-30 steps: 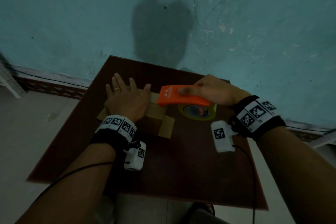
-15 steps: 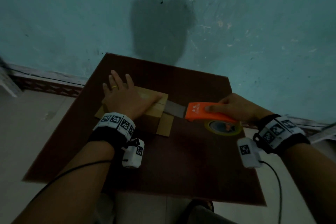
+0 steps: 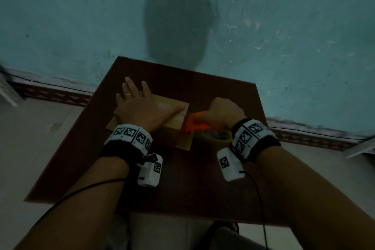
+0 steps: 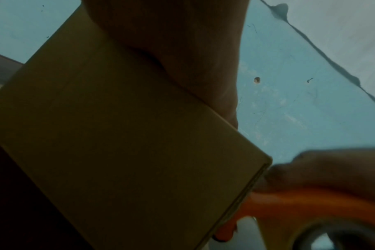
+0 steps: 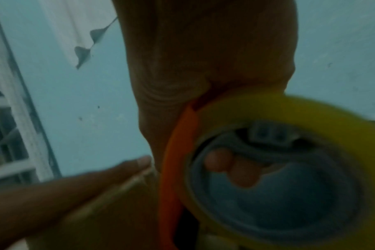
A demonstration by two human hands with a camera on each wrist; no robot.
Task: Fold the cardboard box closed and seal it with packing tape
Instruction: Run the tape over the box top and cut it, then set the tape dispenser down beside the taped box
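A small cardboard box (image 3: 170, 105) sits on the dark brown table (image 3: 192, 189), its top flaps folded down. My left hand (image 3: 140, 107) lies flat on the box top with straight fingers, thumb pointing right along the seam. My right hand (image 3: 223, 111) grips an orange tape dispenser (image 3: 194, 123) with a yellow tape roll (image 3: 219, 137); its nose is tipped down against the box's right edge. In the left wrist view the box side (image 4: 128, 143) fills the frame, with the dispenser (image 4: 300, 203) at its corner. The right wrist view shows my fingers (image 5: 231, 167) inside the roll (image 5: 278, 108).
Loose cardboard flaps (image 3: 184, 142) spread on the table at the box's foot, left and right. The teal wall (image 3: 284, 26) stands just behind the table. Pale floor lies on both sides, and a white metal frame (image 3: 8, 93) leans at far left.
The right hand drew the dispenser rightward off the box with a strip of tape stretched out, then came back and tipped it down at the box's right edge. The left hand stayed flat on top.
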